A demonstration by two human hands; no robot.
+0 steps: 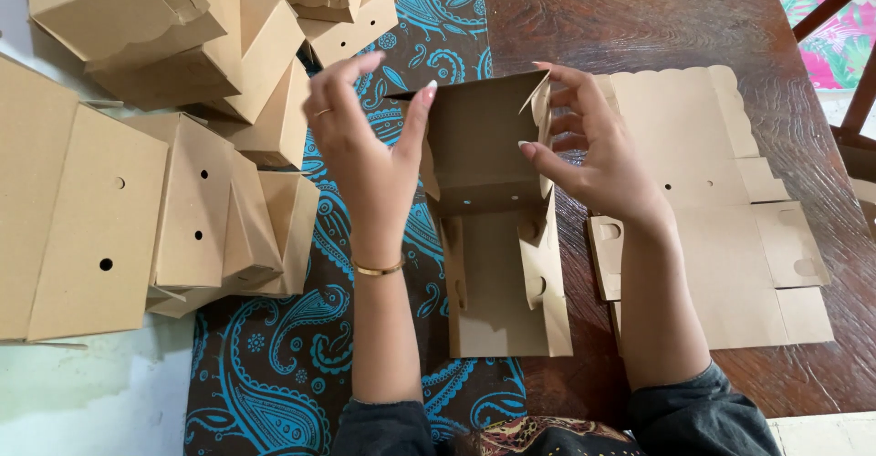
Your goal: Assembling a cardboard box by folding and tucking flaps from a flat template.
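Note:
A half-folded brown cardboard box [493, 237] lies on a dark cloth with a blue paisley pattern [274, 374]. Its far panel stands upright. My left hand [365, 155] presses the left edge of that raised panel, thumb against the card, fingers spread. My right hand [593, 155] pinches the panel's right side flap between thumb and fingers. A gold bangle sits on my left wrist.
Several folded brown boxes [192, 209] are piled at the left and top left. A stack of flat unfolded box blanks [721, 228] lies to the right on the dark wooden table [639, 18]. A wooden chair and pink floral fabric [844, 36] show top right.

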